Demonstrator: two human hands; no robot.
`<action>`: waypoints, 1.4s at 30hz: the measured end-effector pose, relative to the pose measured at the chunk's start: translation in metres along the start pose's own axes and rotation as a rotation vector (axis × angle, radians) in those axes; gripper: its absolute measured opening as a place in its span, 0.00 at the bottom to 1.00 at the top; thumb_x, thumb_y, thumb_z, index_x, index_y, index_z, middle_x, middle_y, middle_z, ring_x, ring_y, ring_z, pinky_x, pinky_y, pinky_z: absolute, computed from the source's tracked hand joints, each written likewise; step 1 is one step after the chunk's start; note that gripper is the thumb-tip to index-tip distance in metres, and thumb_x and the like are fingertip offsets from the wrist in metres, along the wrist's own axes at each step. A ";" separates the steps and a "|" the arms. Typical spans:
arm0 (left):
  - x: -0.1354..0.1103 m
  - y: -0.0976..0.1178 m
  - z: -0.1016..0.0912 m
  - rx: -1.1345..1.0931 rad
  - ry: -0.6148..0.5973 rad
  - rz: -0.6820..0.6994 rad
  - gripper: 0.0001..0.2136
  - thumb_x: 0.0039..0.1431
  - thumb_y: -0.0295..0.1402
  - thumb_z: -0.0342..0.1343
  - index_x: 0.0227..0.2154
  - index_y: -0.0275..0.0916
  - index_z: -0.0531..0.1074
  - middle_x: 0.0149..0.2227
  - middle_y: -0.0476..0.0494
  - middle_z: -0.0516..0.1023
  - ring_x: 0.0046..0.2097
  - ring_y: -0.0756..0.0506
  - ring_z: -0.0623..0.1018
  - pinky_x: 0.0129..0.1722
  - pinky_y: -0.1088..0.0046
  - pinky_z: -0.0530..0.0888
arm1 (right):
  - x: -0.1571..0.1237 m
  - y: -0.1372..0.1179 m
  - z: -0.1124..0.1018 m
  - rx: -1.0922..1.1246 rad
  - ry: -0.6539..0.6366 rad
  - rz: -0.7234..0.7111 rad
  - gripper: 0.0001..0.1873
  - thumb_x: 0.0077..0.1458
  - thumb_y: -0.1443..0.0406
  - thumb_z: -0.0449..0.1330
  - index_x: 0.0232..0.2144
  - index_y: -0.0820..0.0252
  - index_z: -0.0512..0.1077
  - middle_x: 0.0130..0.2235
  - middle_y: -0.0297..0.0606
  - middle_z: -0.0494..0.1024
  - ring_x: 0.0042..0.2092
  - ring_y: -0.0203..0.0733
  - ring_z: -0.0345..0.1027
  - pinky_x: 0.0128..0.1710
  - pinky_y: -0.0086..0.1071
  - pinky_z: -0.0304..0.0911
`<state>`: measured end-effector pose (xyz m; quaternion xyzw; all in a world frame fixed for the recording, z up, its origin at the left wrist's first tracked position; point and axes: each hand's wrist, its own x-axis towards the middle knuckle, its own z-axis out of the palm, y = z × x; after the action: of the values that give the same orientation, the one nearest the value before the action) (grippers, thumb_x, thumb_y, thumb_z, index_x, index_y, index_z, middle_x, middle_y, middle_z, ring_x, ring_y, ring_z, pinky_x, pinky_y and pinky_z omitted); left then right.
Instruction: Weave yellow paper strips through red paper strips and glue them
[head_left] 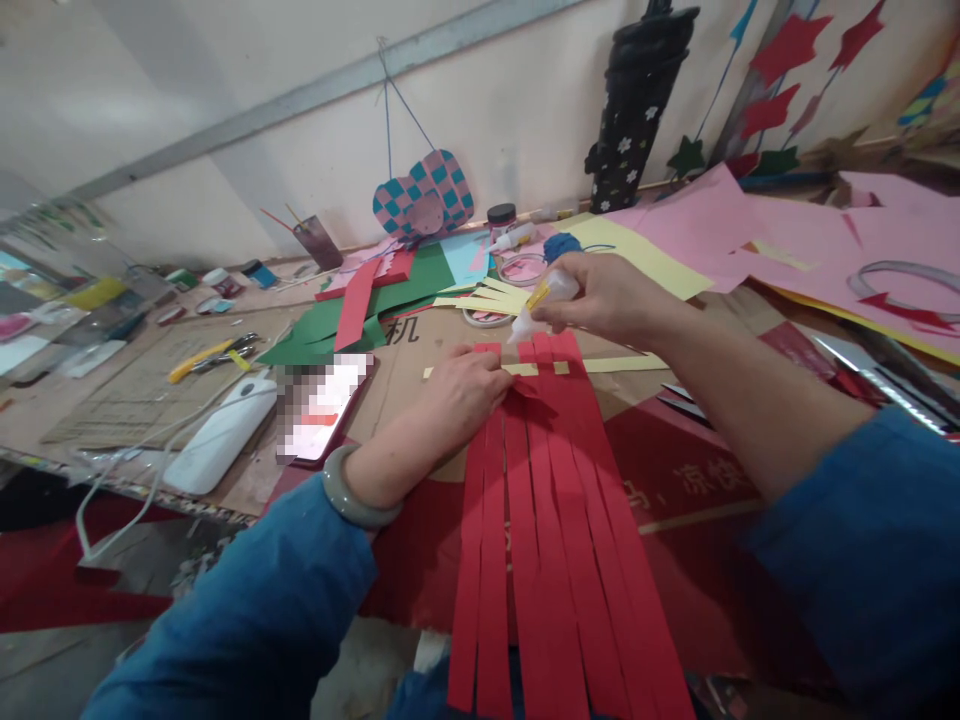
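Blue sleeves (847, 560) reach toward both hands. Right hand (611, 300) curls its right fingers (577, 272) together around a small glue bottle (551, 298), nozzle angled down just above the red paper strips (540, 520). Left hand (461, 395) lies over the strips, left fingers (495, 385) together and unclamped, pressing where a yellow strip (600, 365) weaves through them, near a phone (322, 405).

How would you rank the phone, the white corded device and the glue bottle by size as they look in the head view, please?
1 and 2, too alike to rank: the phone and the white corded device.
3. The glue bottle, in the right hand, despite being nearer the camera.
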<state>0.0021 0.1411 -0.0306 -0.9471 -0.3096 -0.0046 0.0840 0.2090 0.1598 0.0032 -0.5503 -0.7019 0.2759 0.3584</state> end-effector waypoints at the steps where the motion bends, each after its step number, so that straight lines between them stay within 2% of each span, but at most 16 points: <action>1: 0.000 0.001 -0.002 0.004 -0.010 0.001 0.12 0.65 0.22 0.48 0.36 0.37 0.77 0.36 0.43 0.79 0.38 0.45 0.76 0.44 0.66 0.69 | 0.000 0.000 -0.002 0.108 0.029 0.028 0.09 0.47 0.66 0.66 0.27 0.56 0.67 0.26 0.32 0.72 0.29 0.38 0.68 0.30 0.34 0.63; 6: -0.001 0.004 -0.010 0.033 -0.068 -0.011 0.11 0.66 0.24 0.48 0.35 0.35 0.77 0.35 0.41 0.78 0.37 0.46 0.75 0.43 0.66 0.69 | 0.001 -0.002 -0.020 0.574 0.226 0.043 0.17 0.44 0.72 0.66 0.34 0.54 0.64 0.30 0.29 0.74 0.33 0.36 0.72 0.38 0.36 0.69; 9: 0.000 0.003 -0.008 0.014 -0.071 -0.041 0.12 0.65 0.23 0.48 0.33 0.34 0.77 0.35 0.41 0.78 0.35 0.47 0.75 0.43 0.66 0.69 | 0.002 -0.008 -0.041 0.721 0.451 0.011 0.18 0.49 0.71 0.63 0.41 0.52 0.64 0.37 0.30 0.76 0.40 0.34 0.72 0.44 0.33 0.68; 11: 0.001 0.002 -0.003 -0.002 -0.051 -0.043 0.12 0.65 0.24 0.49 0.33 0.35 0.77 0.35 0.40 0.79 0.35 0.47 0.76 0.43 0.66 0.69 | 0.001 -0.013 -0.054 0.727 0.579 0.052 0.14 0.59 0.65 0.56 0.48 0.53 0.65 0.45 0.35 0.76 0.44 0.34 0.71 0.44 0.31 0.67; 13: 0.002 0.000 0.001 -0.009 -0.025 -0.035 0.12 0.65 0.25 0.48 0.32 0.34 0.78 0.34 0.40 0.78 0.35 0.46 0.76 0.43 0.65 0.68 | -0.001 -0.016 -0.062 0.664 0.632 0.140 0.18 0.66 0.59 0.47 0.54 0.57 0.65 0.48 0.41 0.74 0.42 0.35 0.69 0.39 0.30 0.65; 15: 0.003 -0.001 0.004 -0.009 -0.009 -0.032 0.13 0.65 0.24 0.48 0.31 0.34 0.78 0.32 0.40 0.77 0.34 0.46 0.75 0.42 0.66 0.68 | -0.005 -0.016 -0.068 0.591 0.652 0.220 0.24 0.68 0.57 0.40 0.57 0.62 0.64 0.45 0.44 0.73 0.36 0.35 0.64 0.35 0.30 0.62; 18: 0.002 0.001 0.002 -0.009 -0.019 -0.019 0.12 0.63 0.22 0.48 0.32 0.33 0.77 0.32 0.39 0.77 0.35 0.45 0.75 0.40 0.66 0.68 | -0.011 -0.009 -0.078 0.554 0.711 0.235 0.30 0.68 0.55 0.34 0.58 0.66 0.63 0.37 0.42 0.71 0.29 0.35 0.57 0.30 0.31 0.58; 21: 0.000 0.003 -0.004 -0.026 -0.017 -0.005 0.11 0.62 0.20 0.48 0.34 0.33 0.76 0.34 0.38 0.77 0.36 0.45 0.75 0.41 0.66 0.69 | -0.019 0.004 -0.098 0.564 0.885 0.225 0.28 0.67 0.56 0.37 0.56 0.64 0.66 0.34 0.39 0.68 0.26 0.34 0.52 0.28 0.31 0.56; 23: -0.001 0.004 -0.006 -0.043 -0.017 -0.015 0.11 0.61 0.19 0.48 0.33 0.33 0.76 0.34 0.37 0.77 0.36 0.45 0.75 0.42 0.67 0.69 | -0.026 0.013 -0.114 0.580 1.010 0.239 0.23 0.66 0.60 0.42 0.55 0.63 0.67 0.35 0.37 0.69 0.26 0.33 0.53 0.28 0.31 0.56; 25: 0.001 0.004 -0.005 -0.046 -0.033 -0.031 0.10 0.60 0.19 0.49 0.32 0.32 0.76 0.33 0.37 0.77 0.36 0.44 0.76 0.41 0.67 0.69 | -0.037 0.020 -0.127 0.556 1.063 0.258 0.23 0.65 0.61 0.43 0.56 0.62 0.67 0.36 0.38 0.70 0.26 0.33 0.54 0.28 0.31 0.56; 29: 0.005 0.001 0.000 -0.022 -0.013 -0.019 0.11 0.60 0.20 0.48 0.30 0.32 0.76 0.30 0.38 0.76 0.33 0.44 0.75 0.37 0.67 0.68 | -0.059 0.030 -0.143 0.443 1.050 0.332 0.34 0.66 0.56 0.31 0.56 0.65 0.68 0.38 0.46 0.73 0.27 0.35 0.58 0.27 0.36 0.53; 31: 0.006 0.001 0.001 0.001 -0.021 -0.020 0.11 0.60 0.20 0.48 0.31 0.32 0.76 0.30 0.39 0.76 0.32 0.44 0.75 0.36 0.67 0.67 | -0.067 0.033 -0.145 0.411 1.021 0.342 0.33 0.65 0.59 0.31 0.58 0.64 0.66 0.42 0.49 0.74 0.29 0.37 0.62 0.28 0.36 0.54; 34: 0.006 0.001 0.002 0.032 -0.057 -0.043 0.11 0.60 0.20 0.48 0.32 0.33 0.76 0.31 0.38 0.76 0.32 0.44 0.75 0.34 0.67 0.66 | -0.074 0.035 -0.139 0.390 0.938 0.332 0.26 0.61 0.64 0.40 0.58 0.56 0.63 0.51 0.49 0.73 0.37 0.40 0.68 0.32 0.35 0.58; 36: 0.006 0.000 0.003 0.036 -0.059 -0.048 0.11 0.59 0.20 0.48 0.32 0.33 0.76 0.31 0.38 0.76 0.32 0.44 0.75 0.33 0.68 0.66 | -0.074 0.036 -0.129 0.375 0.827 0.338 0.22 0.56 0.65 0.49 0.54 0.52 0.65 0.53 0.47 0.73 0.43 0.42 0.69 0.36 0.35 0.61; 39: 0.007 0.000 0.005 0.013 -0.040 -0.052 0.11 0.59 0.21 0.49 0.30 0.33 0.76 0.31 0.38 0.76 0.32 0.45 0.74 0.33 0.69 0.66 | -0.070 0.043 -0.109 0.323 0.646 0.365 0.18 0.48 0.66 0.60 0.44 0.53 0.68 0.51 0.44 0.76 0.46 0.44 0.70 0.39 0.35 0.63; 42: 0.007 -0.001 0.006 -0.023 -0.012 -0.053 0.11 0.60 0.21 0.49 0.30 0.32 0.76 0.32 0.38 0.76 0.32 0.45 0.75 0.35 0.69 0.67 | -0.063 0.058 -0.094 0.244 0.534 0.384 0.20 0.42 0.67 0.64 0.41 0.54 0.67 0.48 0.43 0.77 0.44 0.44 0.70 0.40 0.36 0.65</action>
<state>0.0068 0.1466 -0.0355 -0.9395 -0.3349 -0.0048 0.0712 0.3263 0.1119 0.0009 -0.6782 -0.4288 0.2666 0.5340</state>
